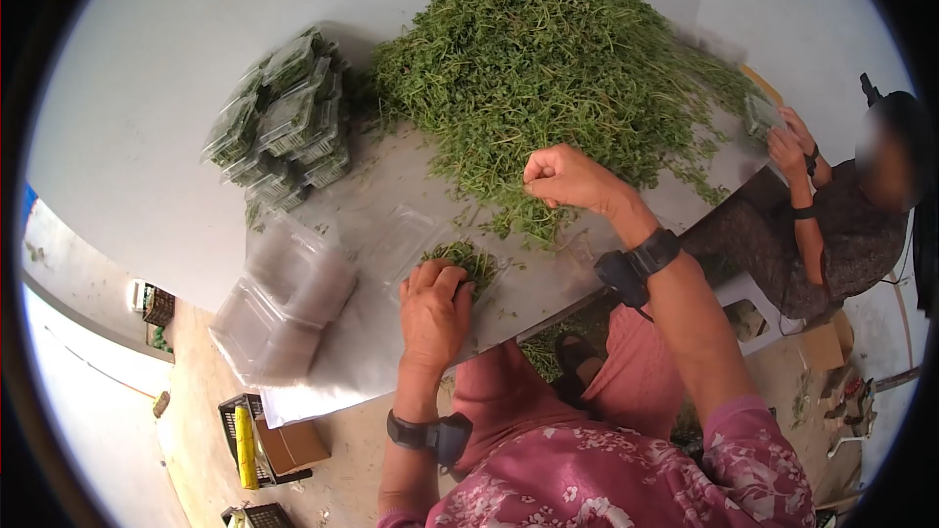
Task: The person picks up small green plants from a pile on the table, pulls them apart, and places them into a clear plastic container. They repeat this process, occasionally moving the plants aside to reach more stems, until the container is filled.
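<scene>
Nearest us, our left hand (pixel 435 311) curls its fingers down over a small herb tuft (pixel 471 258), thin-stemmed and tiny-leaved, lying in an open clear clamshell (pixel 396 235) on the bench (pixel 391 168). At one o'clock, our right hand (pixel 567 178) is fisted tight at the edge of the herb heap (pixel 548 59).

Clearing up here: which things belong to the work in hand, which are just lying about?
In hand: herb pile at right hand, open clear tray under left hand, empty trays, filled trays.
Lying about: cardboard box, black crate.
</scene>
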{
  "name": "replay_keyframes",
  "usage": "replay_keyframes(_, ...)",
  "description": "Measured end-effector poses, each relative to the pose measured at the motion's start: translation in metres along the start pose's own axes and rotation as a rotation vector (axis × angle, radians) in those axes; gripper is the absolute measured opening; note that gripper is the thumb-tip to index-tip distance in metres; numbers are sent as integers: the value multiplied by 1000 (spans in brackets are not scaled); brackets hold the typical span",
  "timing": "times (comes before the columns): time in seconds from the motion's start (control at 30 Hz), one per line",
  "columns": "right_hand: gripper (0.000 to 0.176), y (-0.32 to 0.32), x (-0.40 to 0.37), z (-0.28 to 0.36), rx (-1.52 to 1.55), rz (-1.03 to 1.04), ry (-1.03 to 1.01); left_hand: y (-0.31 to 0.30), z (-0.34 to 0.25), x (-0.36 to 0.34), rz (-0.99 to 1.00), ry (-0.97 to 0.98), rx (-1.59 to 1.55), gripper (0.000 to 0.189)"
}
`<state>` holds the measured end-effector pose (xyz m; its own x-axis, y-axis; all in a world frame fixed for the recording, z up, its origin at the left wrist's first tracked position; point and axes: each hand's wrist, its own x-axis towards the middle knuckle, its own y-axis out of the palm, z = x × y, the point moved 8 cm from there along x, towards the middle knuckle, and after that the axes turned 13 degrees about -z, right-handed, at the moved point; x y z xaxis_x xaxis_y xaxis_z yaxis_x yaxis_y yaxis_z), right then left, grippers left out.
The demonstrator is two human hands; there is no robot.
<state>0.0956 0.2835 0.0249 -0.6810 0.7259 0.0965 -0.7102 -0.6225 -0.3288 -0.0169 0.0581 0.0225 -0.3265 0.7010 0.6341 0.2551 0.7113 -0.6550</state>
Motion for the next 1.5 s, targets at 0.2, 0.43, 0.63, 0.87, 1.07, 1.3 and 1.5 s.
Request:
replay_keyframes(0.2, 11, 11, -5, 22, 30, 23, -83, -28, -16, -2, -198, 104, -18, 28)
replay_keyframes(0.43, 11, 37, -18, 69, 219, 57, -184, -75, 3, -4, -393, -20, 78, 25)
replay_keyframes(0.63, 9, 93, -32, 80, -66, 118, -415, -96, 23, -9, -512, -123, -85, 24)
replay_keyframes(0.87, 12, 120, -44, 66, -267, 243, -610, -71, 11, -6, -323, -142, -139, 21)
replay_keyframes(1.07, 17, 113, -48, 62, -263, 342, -462, -30, 2, -8, -166, 37, -89, 26)
replay_keyframes(1.3, 17, 84, -34, 62, -113, 105, -390, -26, 7, -15, -96, 11, -37, 21)
replay_keyframes(1.5, 12, 124, -54, 50, -503, 243, -553, -21, 5, -13, -48, 29, 14, 25)
